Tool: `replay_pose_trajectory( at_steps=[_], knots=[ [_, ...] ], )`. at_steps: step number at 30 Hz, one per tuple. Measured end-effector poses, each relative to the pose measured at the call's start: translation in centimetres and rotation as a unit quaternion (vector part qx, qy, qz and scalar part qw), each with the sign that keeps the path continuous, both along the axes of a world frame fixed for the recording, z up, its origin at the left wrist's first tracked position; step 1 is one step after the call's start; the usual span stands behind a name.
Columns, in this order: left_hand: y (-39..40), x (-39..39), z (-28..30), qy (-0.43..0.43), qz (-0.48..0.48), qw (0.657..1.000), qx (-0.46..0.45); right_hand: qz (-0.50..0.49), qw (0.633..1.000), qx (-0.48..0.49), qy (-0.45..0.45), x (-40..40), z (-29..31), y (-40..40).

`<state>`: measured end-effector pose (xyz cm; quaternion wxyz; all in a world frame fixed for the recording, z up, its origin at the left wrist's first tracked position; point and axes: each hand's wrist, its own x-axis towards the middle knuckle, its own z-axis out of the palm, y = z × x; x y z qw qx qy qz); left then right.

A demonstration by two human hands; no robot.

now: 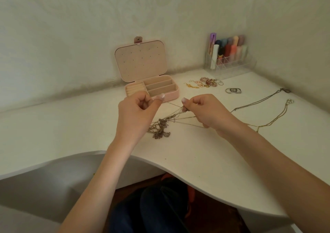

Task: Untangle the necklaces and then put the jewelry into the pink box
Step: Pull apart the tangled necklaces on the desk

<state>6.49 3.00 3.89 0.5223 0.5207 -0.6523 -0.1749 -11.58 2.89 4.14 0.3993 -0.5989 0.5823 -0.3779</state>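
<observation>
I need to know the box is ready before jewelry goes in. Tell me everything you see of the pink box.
The pink box is a small rounded case that stands open on the white table by the wall. Its lid is upright, with a beige lining dotted with small holes and a snap tab on top. The tray has ring rolls on the left and three long slots on the right, and all look empty. The left hand covers part of its front; whether they touch is unclear.

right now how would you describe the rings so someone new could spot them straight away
Start at the open pink jewelry box against the wall, then look right along the white desk, past the earrings and the beaded bracelet. The rings lie in front of the clear organizer: a small row of plain dark metal bands, with no beads or hooks.
</observation>
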Motion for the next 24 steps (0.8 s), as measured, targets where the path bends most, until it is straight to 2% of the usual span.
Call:
replay_pose_trajectory(
  at_steps=[2,6,9,11,16,20,24],
  knots=[
    [0.3,-0.3,0.2,-0.012,-0.010,1.000,-0.017,0.006,1.000,-0.001,-0.008,0.2,0.0,0.1],
    [0.4,-0.7,0.4,0.135,-0.076,0.985,0.078,-0.011,1.000,-0.023,0.004,-0.1,0.2,0.0],
    [0.2,-0.5,0.9,0.250,-0.085,0.957,0.119,-0.008,1.000,-0.022,-0.004,-0.3,0.3,0.1],
    [0.1,-0.3,1.2,0.290,-0.073,0.945,0.130,0.003,1.000,-0.017,-0.015,-0.1,0.4,0.3],
    [-0.1,-0.7,1.3,0.153,-0.012,0.986,0.063,0.014,0.999,-0.010,-0.044,0.3,0.4,0.6],
    [-0.2,-1.2,2.0,0.087,-0.033,0.982,0.163,-0.011,0.997,-0.050,-0.052,0.0,0.5,0.7],
    [-0.4,-1.0,2.2,0.077,-0.049,0.973,0.211,-0.023,0.997,-0.080,0.007,-0.5,1.1,0.6]
  ],
)
